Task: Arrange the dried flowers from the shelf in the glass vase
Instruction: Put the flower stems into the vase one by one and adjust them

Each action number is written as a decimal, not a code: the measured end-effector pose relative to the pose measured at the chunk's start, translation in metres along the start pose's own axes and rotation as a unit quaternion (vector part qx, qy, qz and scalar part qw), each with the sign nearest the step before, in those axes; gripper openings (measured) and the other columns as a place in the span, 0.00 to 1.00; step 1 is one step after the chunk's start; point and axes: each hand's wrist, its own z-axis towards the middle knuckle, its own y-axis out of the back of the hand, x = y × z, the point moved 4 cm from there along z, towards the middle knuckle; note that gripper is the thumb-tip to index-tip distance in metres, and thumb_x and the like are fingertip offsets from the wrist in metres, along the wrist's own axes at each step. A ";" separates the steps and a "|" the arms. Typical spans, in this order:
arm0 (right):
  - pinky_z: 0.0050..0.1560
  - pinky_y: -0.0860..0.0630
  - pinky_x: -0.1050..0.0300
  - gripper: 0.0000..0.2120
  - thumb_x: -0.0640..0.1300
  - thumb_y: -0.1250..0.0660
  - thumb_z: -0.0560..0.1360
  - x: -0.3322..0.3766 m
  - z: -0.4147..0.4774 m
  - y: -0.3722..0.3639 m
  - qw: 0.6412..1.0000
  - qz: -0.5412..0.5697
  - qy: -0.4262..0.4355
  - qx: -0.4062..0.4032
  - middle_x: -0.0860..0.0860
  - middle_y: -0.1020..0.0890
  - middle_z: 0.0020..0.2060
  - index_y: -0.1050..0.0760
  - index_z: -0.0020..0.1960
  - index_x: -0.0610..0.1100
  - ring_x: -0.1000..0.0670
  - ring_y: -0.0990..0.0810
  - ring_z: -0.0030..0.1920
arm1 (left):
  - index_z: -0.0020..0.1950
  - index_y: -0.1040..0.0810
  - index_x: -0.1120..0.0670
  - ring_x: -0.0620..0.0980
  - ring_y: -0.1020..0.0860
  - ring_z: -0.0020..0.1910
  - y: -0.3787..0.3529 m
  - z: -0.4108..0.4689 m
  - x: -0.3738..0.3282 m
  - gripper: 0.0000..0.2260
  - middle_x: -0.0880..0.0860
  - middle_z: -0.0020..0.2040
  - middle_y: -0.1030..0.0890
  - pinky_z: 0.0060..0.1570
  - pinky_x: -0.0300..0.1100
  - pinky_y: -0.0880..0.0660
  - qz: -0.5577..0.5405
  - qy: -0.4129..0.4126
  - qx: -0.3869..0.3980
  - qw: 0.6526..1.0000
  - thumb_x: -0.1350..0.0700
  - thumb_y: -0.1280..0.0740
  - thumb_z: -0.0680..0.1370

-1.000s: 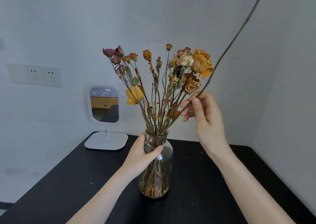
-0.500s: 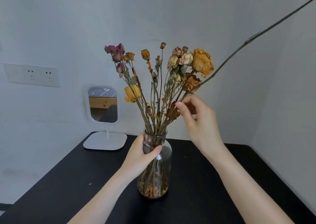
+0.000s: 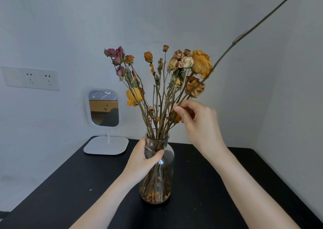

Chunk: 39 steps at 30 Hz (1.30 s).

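Observation:
A clear glass vase [image 3: 165, 165] stands on the black table [image 3: 209, 185] and holds a bunch of dried flowers [image 3: 162, 75], pink, orange and yellow. My left hand [image 3: 144, 158] grips the vase at its neck and shoulder. My right hand [image 3: 197, 122] pinches the lower end of one long dried stem [image 3: 248, 33] just above the vase mouth, among the other stems. That stem slants up to the right, and its orange flower head shows at the top right corner.
A small white-framed mirror [image 3: 104, 108] on a white base stands at the table's back left. A white socket plate [image 3: 31, 78] is on the left wall. White walls close in behind and on the right.
The long stem has tilted down toward the right, from steep to shallow. My right hand has moved lower and left, closer to the stems over the vase. My left hand keeps its hold.

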 end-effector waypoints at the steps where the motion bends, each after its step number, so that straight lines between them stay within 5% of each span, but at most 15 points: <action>1: 0.38 0.31 0.78 0.06 0.43 0.35 0.75 -0.002 0.000 0.001 1.000 0.003 -0.007 -0.007 0.60 0.26 0.33 0.21 0.46 0.40 0.65 0.24 0.36 | 0.53 0.32 0.38 0.35 0.26 0.54 0.000 0.000 0.000 0.15 0.39 0.54 0.23 0.44 0.25 0.32 0.000 0.000 0.000 1.000 0.49 0.30 0.72; 3: 0.38 0.32 0.79 0.06 0.43 0.35 0.76 -0.004 0.000 0.003 0.999 0.010 -0.018 -0.029 0.63 0.28 0.32 0.21 0.46 0.41 0.69 0.26 0.38 | 0.55 0.32 0.39 0.36 0.26 0.55 0.000 0.000 0.001 0.16 0.39 0.55 0.23 0.45 0.25 0.32 -0.001 -0.001 0.003 1.000 0.49 0.30 0.73; 9: 0.37 0.29 0.74 0.05 0.40 0.39 0.77 -0.002 0.000 0.013 0.996 0.063 0.000 -0.057 0.54 0.23 0.36 0.26 0.46 0.47 0.58 0.24 0.39 | 0.57 0.32 0.41 0.39 0.25 0.56 0.000 0.001 0.004 0.16 0.40 0.55 0.23 0.49 0.28 0.31 -0.002 0.005 0.001 1.000 0.50 0.30 0.73; 16: 0.41 0.28 0.72 0.09 0.37 0.43 0.79 -0.006 -0.011 0.022 0.988 0.130 0.008 -0.083 0.57 0.22 0.42 0.26 0.49 0.46 0.59 0.24 0.39 | 0.59 0.32 0.42 0.38 0.26 0.55 -0.001 0.001 0.006 0.17 0.40 0.56 0.24 0.48 0.27 0.33 0.002 0.010 0.005 1.000 0.49 0.30 0.73; 25: 0.39 0.27 0.74 0.07 0.40 0.40 0.78 -0.009 -0.009 0.014 0.995 0.080 -0.034 -0.045 0.61 0.23 0.37 0.25 0.48 0.48 0.62 0.23 0.38 | 0.53 0.32 0.37 0.38 0.25 0.54 -0.001 0.000 0.004 0.14 0.39 0.54 0.23 0.47 0.27 0.32 -0.005 -0.001 0.005 1.000 0.50 0.30 0.73; 39: 0.33 0.29 0.74 0.07 0.49 0.32 0.74 -0.024 -0.017 -0.026 0.995 -0.036 -0.086 0.034 0.61 0.27 0.28 0.20 0.41 0.46 0.61 0.25 0.31 | 0.57 0.29 0.43 0.41 0.23 0.55 -0.001 0.000 0.003 0.16 0.43 0.54 0.21 0.56 0.38 0.26 -0.015 -0.017 -0.003 1.000 0.48 0.30 0.71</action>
